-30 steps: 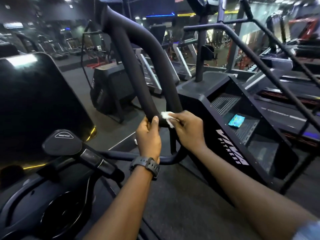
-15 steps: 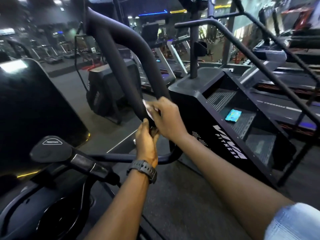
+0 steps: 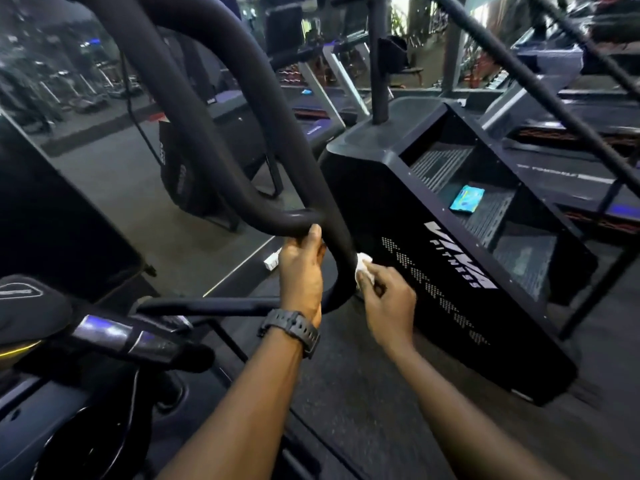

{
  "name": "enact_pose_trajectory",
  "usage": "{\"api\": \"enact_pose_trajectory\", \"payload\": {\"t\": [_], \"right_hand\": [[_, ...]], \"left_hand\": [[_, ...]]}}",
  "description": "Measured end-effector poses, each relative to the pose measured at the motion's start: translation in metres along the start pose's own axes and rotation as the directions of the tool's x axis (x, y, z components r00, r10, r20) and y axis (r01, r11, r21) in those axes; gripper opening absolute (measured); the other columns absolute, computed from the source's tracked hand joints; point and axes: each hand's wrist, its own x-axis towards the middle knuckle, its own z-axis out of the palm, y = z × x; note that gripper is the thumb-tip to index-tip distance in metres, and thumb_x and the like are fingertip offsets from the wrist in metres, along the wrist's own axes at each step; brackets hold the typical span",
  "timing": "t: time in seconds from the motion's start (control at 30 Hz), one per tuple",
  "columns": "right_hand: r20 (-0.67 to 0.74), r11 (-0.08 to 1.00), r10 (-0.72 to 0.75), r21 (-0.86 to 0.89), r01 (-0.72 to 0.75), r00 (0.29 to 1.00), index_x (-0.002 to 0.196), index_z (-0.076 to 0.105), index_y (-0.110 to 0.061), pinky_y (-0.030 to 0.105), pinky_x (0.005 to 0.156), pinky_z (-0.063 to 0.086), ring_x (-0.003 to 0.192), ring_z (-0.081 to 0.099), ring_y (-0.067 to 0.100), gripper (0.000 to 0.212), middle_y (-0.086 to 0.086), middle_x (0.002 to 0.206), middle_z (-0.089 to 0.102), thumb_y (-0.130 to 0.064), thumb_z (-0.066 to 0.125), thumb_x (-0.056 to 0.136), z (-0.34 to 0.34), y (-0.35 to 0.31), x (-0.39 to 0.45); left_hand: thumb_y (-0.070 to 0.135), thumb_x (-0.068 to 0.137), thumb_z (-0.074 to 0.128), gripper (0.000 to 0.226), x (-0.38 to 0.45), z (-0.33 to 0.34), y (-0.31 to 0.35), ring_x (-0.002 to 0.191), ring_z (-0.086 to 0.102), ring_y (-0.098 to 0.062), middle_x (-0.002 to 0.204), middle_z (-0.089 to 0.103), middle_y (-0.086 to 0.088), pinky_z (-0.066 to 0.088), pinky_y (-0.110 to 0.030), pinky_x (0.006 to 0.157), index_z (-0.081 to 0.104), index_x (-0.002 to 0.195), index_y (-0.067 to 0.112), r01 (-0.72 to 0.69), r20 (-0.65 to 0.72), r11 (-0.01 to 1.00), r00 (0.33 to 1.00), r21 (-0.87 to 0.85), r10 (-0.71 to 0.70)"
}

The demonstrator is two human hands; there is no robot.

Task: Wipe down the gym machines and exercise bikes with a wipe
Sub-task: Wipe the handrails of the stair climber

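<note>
Since a moment ago we have slid our right hand (image 3: 388, 299) down the black handlebar tube (image 3: 221, 109), from higher up the padded bar to the lower bend, and our left hand (image 3: 301, 275) has shifted with it. The right hand's fingers pinch the white wipe (image 3: 364, 265), bunched small, and press it against the right side of the tube just above where it curves back under. The left hand curls around the stub end of the neighbouring bar right beside it, thumb up on the tube; a dark watch (image 3: 292, 329) sits on that wrist. To the right stands a black stair machine (image 3: 433, 271) marked VIVA FITNESS, and a blue wipe packet (image 3: 467, 198) lies flat on one of its steps, well apart from the hands. At lower left we see the bike's saddle (image 3: 27, 306) and seat post (image 3: 131, 337). Treadmills in the background are blurred.
</note>
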Motion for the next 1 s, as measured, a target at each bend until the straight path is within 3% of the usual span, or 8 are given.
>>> {"api": "enact_pose_trajectory", "payload": {"t": [0.17,0.33,0.43,0.53,0.7,0.8,0.87,1.0], "right_hand": [[-0.042,0.945,-0.327,0.008,0.327,0.944,0.104,0.074,-0.013,0.007,0.063,0.035,0.068,0.048,0.001,0.017,-0.007,0.079,0.053,-0.018,0.072,0.089,0.005,-0.032,0.051],[0.222,0.908,-0.374,-0.109,0.404,0.9,0.099,0.068,-0.018,0.021,0.055,0.039,0.067,0.049,0.008,0.018,-0.005,0.081,0.049,-0.011,0.075,0.083,-0.003,0.015,-0.006],[0.201,0.837,-0.494,-0.153,0.526,0.846,0.104,0.07,-0.017,0.024,0.057,0.042,0.07,0.052,0.013,0.016,0.002,0.084,0.055,-0.019,0.064,0.089,0.002,-0.002,0.015],[0.138,0.741,-0.609,-0.251,0.623,0.781,0.104,0.071,-0.015,0.027,0.06,0.047,0.078,0.056,0.02,0.017,0.004,0.088,0.059,-0.022,0.059,0.094,0.007,-0.022,0.048],[0.437,0.623,-0.629,-0.211,0.753,0.643,0.104,0.07,-0.014,0.037,0.058,0.056,0.088,0.059,0.023,0.024,0.006,0.099,0.064,-0.024,0.05,0.097,-0.005,0.028,0.007],[0.299,0.652,-0.64,-0.276,0.707,0.707,0.105,0.072,-0.012,0.033,0.064,0.054,0.088,0.056,0.021,0.023,0.007,0.097,0.063,-0.023,0.052,0.099,-0.007,0.006,0.035],[0.228,0.643,-0.663,-0.315,0.698,0.713,0.109,0.072,-0.013,0.031,0.068,0.051,0.089,0.057,0.023,0.019,0.005,0.099,0.063,-0.02,0.059,0.097,-0.005,0.0,0.047],[0.52,0.472,-0.672,-0.248,0.846,0.528,0.107,0.072,-0.012,0.038,0.062,0.054,0.088,0.058,0.024,0.021,0.002,0.099,0.067,-0.018,0.054,0.098,0.01,0.044,0.007]], "left_hand": [[0.023,0.102,0.052,0.033,0.004,-0.004,-0.012,0.12,0.063,-0.022,0.126,0.067,-0.012,0.047,-0.041,0.107,0.059,0.127,0.004,-0.008,0.057,0.996,0.998,0.093,0.002],[0.029,0.102,0.05,0.023,-0.003,-0.008,-0.019,0.116,0.062,-0.02,0.116,0.067,-0.006,0.046,-0.04,0.107,0.067,0.108,0.014,0.016,0.101,0.991,0.994,0.13,-0.029],[0.043,0.097,0.051,0.034,-0.008,-0.014,-0.028,0.116,0.062,-0.021,0.117,0.069,-0.006,0.045,-0.047,0.109,0.069,0.109,0.017,0.045,0.14,0.979,0.987,0.201,-0.074],[0.044,0.103,0.039,0.036,-0.012,-0.022,-0.034,0.119,0.063,-0.013,0.121,0.071,0.0,0.045,-0.038,0.107,0.071,0.107,0.029,0.065,0.178,0.963,0.977,0.26,-0.114],[0.049,0.105,0.027,0.049,-0.013,-0.034,-0.04,0.106,0.066,0.002,0.106,0.073,0.013,0.048,-0.02,0.093,0.067,0.119,0.023,0.095,0.205,0.949,0.965,0.302,-0.162],[0.078,0.089,0.03,0.077,-0.011,-0.042,-0.047,0.123,0.058,-0.007,0.13,0.066,0.004,0.041,-0.033,0.11,0.065,0.128,0.022,0.118,0.204,0.909,0.956,0.4,-0.213],[0.082,0.084,0.029,0.084,-0.009,-0.045,-0.053,0.127,0.056,-0.009,0.135,0.062,0.002,0.039,-0.035,0.112,0.063,0.131,0.021,0.146,0.199,0.902,0.949,0.406,-0.244],[0.084,0.082,0.023,0.077,-0.013,-0.054,-0.059,0.123,0.059,-0.012,0.122,0.068,0.007,0.04,-0.043,0.112,0.07,0.114,0.031,0.108,0.184,0.857,0.956,0.504,-0.228]]}}
